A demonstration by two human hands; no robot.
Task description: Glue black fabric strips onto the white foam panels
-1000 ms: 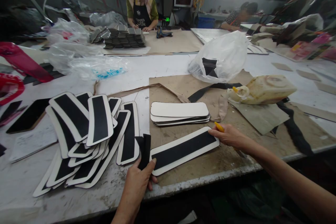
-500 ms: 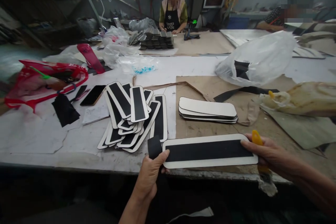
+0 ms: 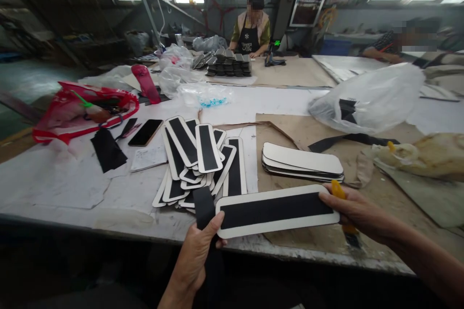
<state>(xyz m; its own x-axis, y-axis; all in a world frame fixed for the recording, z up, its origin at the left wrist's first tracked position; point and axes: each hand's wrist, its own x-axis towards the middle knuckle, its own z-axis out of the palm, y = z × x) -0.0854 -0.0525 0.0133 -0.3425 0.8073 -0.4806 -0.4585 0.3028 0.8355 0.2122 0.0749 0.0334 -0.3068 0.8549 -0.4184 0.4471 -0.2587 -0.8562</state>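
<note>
A person's two hands are over the near edge of a big bench (image 3: 126, 217). The left hand (image 3: 198, 246) comes in from seven o'clock and the right hand (image 3: 358, 210) from four, thumbs on top. A messy pile of cards (image 3: 208, 149) lies at ten o'clock from the long card (image 3: 278, 211) between them, pinched at both ends. A white stack (image 3: 302, 159) sits at one o'clock. The left hand also holds a black strip (image 3: 204, 205); the right, a yellow handle (image 3: 338, 190).

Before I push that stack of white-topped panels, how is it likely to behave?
The stack would probably slide apart, since its layers sit askew. Each layer is likely fairly stiff: the similar-looking panel, held near its ends by the left hand and right hand, shows little sag.
</note>
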